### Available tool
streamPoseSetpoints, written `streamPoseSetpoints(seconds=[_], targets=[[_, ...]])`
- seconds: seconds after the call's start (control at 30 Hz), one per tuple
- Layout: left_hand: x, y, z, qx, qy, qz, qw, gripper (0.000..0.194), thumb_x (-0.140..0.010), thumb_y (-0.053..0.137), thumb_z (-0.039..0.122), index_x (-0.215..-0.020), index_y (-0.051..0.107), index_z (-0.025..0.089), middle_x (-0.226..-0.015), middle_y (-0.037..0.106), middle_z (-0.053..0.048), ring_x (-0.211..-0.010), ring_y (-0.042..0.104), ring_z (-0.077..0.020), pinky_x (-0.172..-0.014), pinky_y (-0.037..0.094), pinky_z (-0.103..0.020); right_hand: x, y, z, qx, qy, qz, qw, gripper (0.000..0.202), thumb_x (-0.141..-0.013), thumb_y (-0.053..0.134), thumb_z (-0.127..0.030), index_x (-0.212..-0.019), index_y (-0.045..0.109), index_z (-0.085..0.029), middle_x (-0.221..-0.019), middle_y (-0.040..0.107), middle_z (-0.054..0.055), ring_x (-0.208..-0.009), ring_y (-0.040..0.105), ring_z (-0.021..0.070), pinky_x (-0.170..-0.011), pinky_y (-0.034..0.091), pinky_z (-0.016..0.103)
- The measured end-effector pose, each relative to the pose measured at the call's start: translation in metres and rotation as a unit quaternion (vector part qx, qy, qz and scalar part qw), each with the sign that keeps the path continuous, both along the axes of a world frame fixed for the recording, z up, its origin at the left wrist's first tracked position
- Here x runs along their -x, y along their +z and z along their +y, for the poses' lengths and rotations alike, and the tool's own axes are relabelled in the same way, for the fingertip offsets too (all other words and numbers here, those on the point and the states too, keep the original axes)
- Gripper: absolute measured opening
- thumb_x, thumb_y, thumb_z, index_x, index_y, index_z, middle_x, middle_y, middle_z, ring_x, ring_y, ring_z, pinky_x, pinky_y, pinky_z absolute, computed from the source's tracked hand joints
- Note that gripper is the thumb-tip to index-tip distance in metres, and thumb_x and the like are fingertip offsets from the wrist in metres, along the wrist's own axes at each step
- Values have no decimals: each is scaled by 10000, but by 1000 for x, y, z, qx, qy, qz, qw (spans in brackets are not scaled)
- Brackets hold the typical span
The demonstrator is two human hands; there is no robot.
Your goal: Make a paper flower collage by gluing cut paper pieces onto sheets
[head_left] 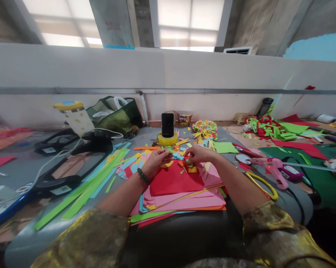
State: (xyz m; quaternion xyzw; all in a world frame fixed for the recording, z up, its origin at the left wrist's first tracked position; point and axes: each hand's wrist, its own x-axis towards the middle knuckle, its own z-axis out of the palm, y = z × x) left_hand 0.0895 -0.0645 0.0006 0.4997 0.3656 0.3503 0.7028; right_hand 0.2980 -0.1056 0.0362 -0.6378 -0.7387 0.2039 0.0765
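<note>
My left hand (157,160) is closed in a pinch at small cut paper pieces, with a light green paper strip (171,150) at its fingertips. Opposite it, my right hand (199,153) has its fingers bent together above orange and green scraps; what they pinch is too small to make out. A light blue paper piece (179,156) lies between the hands. Under them is a red paper sheet (176,182), on top of a stack of coloured sheets (184,204). A yellow scrap (167,164) is just below my left fingers.
A phone (168,125) stands in a yellow tape roll (168,139) ahead. A multicoloured paper pompom (205,130) sits behind my right hand. Rightward are yellow-handled scissors (264,185) and a pink glue gun (274,169). Long green strips (84,190) and a tumbler (74,118) are leftward.
</note>
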Motion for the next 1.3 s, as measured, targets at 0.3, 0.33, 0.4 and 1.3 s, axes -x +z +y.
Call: streamPoseSetpoints(seconds=[0.3,0.33,0.4,1.3], targets=[[-1,-2,2,-1,3,-3,1000,169,-803,729,217,-665,660,147,-669,692,-18,-581,624,-92,-558,494,-174,-1,3,-1,37,26,-17,999,344,-648,670,-11,-926,805,-161,-629,680,-14,-563,558,106,-548,391,184],[-1,-3,3,-1,4,-7,1000,169,-796,735,214,-660,661,147,-672,695,-18,-586,627,-89,-563,492,-169,-1,3,0,33,25,-16,999,312,-653,669,-16,-893,808,-159,-652,695,-6,-577,565,108,-554,394,183],[-1,-3,3,-2,4,-12,1000,172,-772,759,225,-653,661,149,-675,699,-19,-594,631,-91,-570,493,-168,-1,1,1,19,17,-13,1000,247,-674,661,-35,-838,806,-150,-694,719,13,-607,578,116,-566,399,187],[0,-2,4,-21,0,-13,1000,270,-605,861,334,-640,664,153,-681,698,-27,-619,637,-115,-592,492,-200,-15,11,2,-195,-77,181,961,200,-794,576,-248,-829,734,-129,-618,628,-2,-540,535,104,-542,437,224]])
